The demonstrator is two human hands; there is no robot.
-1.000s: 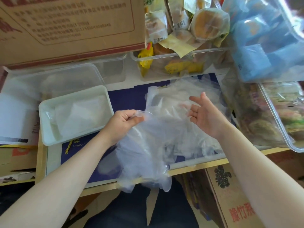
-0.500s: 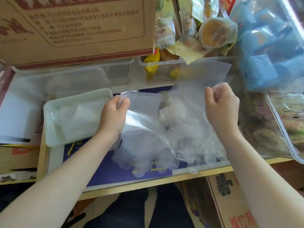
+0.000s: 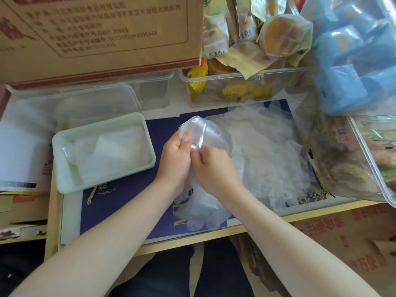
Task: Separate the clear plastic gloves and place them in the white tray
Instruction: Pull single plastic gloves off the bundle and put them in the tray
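A large cardboard box (image 3: 96, 35) stands along the far left edge of the tabletop (image 3: 70, 215), its printed text too blurred to read. At the far right corner a bag of blue packets (image 3: 355, 52) leans over a clear bin of wrapped snacks (image 3: 360, 159) that runs down the right edge and overhangs the front. Between box and bag, at the far edge, a clear container (image 3: 242, 86) holds wrapped pastries with small barcode labels. A dark blue mat (image 3: 128, 202) covers the middle of the tabletop, with gold lettering near the front edge, partly hidden and not legible. On its right half lies the loose pile of clear plastic gloves (image 3: 263, 151), reaching almost to the bin. Toward the left edge sits the white tray (image 3: 64, 168), already holding some clear gloves, with an empty clear tub (image 3: 85, 103) just behind it. Bare mat lies open between tray and hands and along the front edge.

Near the centre, both hands meet on one clear glove (image 3: 201, 202): the left hand (image 3: 176, 155) pinches its upper edge, the right hand (image 3: 211, 166) grips it just beside, fingers curled. The glove hangs down past the wrists toward the front edge.
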